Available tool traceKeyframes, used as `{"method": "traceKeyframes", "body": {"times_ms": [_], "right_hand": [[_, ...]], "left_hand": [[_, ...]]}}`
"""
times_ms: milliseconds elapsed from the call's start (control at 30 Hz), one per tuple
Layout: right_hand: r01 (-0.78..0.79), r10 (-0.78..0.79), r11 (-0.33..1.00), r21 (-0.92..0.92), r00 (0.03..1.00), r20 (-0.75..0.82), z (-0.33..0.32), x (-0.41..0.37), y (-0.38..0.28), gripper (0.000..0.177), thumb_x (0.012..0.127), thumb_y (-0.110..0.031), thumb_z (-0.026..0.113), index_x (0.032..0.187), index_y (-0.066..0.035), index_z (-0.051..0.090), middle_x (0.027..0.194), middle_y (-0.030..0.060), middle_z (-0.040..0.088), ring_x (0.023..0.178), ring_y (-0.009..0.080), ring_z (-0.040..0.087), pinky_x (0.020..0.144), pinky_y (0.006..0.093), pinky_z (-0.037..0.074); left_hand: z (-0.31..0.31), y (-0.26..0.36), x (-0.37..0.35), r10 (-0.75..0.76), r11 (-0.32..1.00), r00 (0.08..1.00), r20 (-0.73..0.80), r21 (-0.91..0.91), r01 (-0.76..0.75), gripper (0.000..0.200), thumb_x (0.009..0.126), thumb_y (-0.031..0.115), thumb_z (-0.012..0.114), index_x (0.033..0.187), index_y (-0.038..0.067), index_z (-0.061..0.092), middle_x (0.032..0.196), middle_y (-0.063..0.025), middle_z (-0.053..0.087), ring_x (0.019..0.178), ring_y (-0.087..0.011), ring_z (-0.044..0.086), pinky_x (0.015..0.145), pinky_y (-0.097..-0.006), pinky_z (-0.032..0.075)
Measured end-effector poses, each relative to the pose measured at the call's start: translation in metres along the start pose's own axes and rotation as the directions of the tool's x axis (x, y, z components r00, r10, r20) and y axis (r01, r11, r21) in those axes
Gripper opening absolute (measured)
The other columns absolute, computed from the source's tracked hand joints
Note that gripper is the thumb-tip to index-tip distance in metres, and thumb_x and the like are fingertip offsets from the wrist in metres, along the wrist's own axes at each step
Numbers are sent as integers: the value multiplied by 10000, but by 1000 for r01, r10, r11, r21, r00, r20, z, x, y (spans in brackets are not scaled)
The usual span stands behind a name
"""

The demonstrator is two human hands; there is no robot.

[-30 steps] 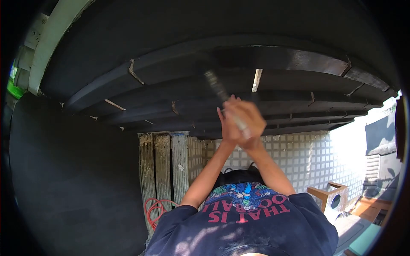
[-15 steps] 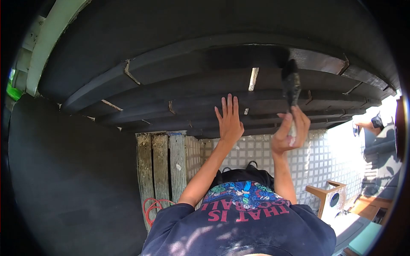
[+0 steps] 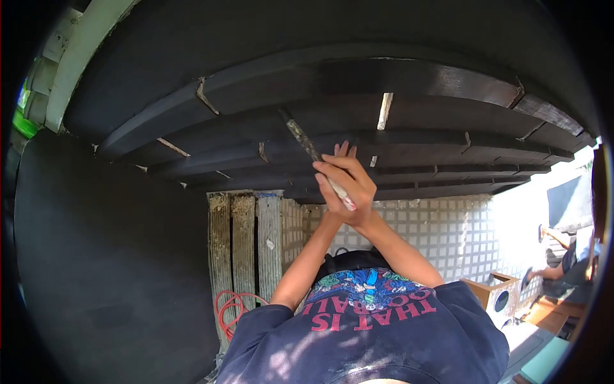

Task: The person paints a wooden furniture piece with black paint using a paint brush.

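My right hand [image 3: 352, 182] is closed around the pale, paint-smeared handle of a paintbrush [image 3: 304, 142]. The brush slants up to the left, its dark tip near the underside of a black ledge [image 3: 409, 77] and hard to make out against it. Behind the right hand, partly covered by it, is my left hand [image 3: 345, 150]; its outstretched fingertips show above, against the dark stepped surface. Along the ledge, a stretch on the right looks glossy, while the rest is matt. Pale unpainted strips [image 3: 385, 111] and gaps break the black between the ledges.
Weathered wooden planks [image 3: 244, 237] stand left of my arms, with a red cable [image 3: 225, 317] beside them. A large dark panel [image 3: 109, 256] fills the left side. At right are a wooden box [image 3: 491, 296] with round holes and another person [image 3: 569, 259]. Tiles [image 3: 416, 230] lie below.
My right hand has swung left with the paintbrush, away from the top ledge, and now overlaps my left hand. The left hand has stayed nearly in place. The other person's position at right has changed.
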State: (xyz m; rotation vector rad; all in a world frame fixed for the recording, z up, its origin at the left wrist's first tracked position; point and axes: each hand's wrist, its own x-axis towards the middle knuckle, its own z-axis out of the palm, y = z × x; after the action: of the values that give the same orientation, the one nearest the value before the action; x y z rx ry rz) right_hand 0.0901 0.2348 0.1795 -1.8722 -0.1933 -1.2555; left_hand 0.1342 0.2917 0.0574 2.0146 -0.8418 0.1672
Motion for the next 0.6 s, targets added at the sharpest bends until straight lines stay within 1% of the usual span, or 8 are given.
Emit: {"method": "traceKeyframes", "body": {"times_ms": [67, 100, 200, 233, 333, 367, 500, 600], "right_hand": [[-78, 77, 992, 95, 997, 21, -19, -2, -3, 242, 766, 38, 748, 1008, 16, 757, 1017, 174, 711, 883, 286, 710, 859, 379, 563], [-52, 52, 998, 45, 999, 15, -25, -8, 4, 225, 799, -10, 757, 1024, -5, 747, 1001, 149, 709, 862, 284, 715, 746, 332, 571], [-222, 222, 975, -13, 973, 66, -36, -26, 12, 226, 803, -7, 748, 1029, 0, 743, 988, 141, 708, 877, 288, 713, 746, 349, 571], [-256, 257, 967, -18, 964, 66, -34, -30, 11, 222, 794, -22, 750, 1015, -13, 744, 977, 109, 710, 881, 266, 690, 779, 367, 533], [-73, 94, 985, -155, 986, 137, -31, -29, -3, 202, 781, -3, 739, 983, -7, 747, 965, 110, 716, 860, 262, 664, 805, 364, 482], [-81, 101, 984, -158, 987, 123, -29, -30, -8, 201, 761, -21, 747, 962, -35, 750, 949, 80, 719, 879, 258, 638, 843, 365, 430], [-20, 47, 975, -223, 992, 118, -27, -18, -20, 205, 753, -38, 762, 957, -61, 758, 945, 74, 718, 934, 259, 631, 868, 373, 424], [9, 24, 967, -254, 992, 126, -24, -13, -26, 214, 746, -56, 774, 957, -85, 765, 961, 72, 719, 986, 268, 618, 887, 383, 416]], "left_hand": [[-14, 16, -14, -88, 989, 994, -67, -123, 79, 557, 921, 160, 608, 1401, -35, 403, 1441, -226, 435, 1300, -396, 466, 1069, -508, 393], [-21, 25, -23, -125, 982, 984, -127, -161, 104, 534, 923, 157, 607, 1383, -40, 421, 1421, -229, 457, 1277, -398, 497, 1058, -493, 414], [-28, 50, -39, -109, 991, 876, -469, -115, 62, 534, 886, 115, 651, 1353, -48, 449, 1350, -263, 477, 1216, -416, 511, 1008, -471, 450], [-35, 59, -36, -53, 997, 874, -482, -67, 24, 516, 876, 69, 645, 1347, -56, 474, 1298, -278, 479, 1178, -428, 512, 972, -458, 469], [-51, 72, -21, 41, 999, 906, -420, 46, -23, 486, 887, 72, 626, 1337, -62, 504, 1298, -273, 478, 1173, -420, 518, 965, -457, 469], [-54, 73, -16, 50, 998, 893, -447, 52, -30, 454, 896, 76, 620, 1318, -68, 534, 1259, -267, 517, 1128, -414, 554, 926, -458, 493], [-59, 66, -8, 83, 997, 834, -546, 50, -66, 389, 876, 71, 642, 1239, -62, 602, 1149, -256, 600, 1045, -404, 618, 850, -441, 540], [-67, 68, -2, 129, 989, 807, -577, 132, -63, 371, 856, 23, 644, 1220, -39, 612, 1168, -201, 610, 1000, -321, 651, 807, -380, 562]]}}
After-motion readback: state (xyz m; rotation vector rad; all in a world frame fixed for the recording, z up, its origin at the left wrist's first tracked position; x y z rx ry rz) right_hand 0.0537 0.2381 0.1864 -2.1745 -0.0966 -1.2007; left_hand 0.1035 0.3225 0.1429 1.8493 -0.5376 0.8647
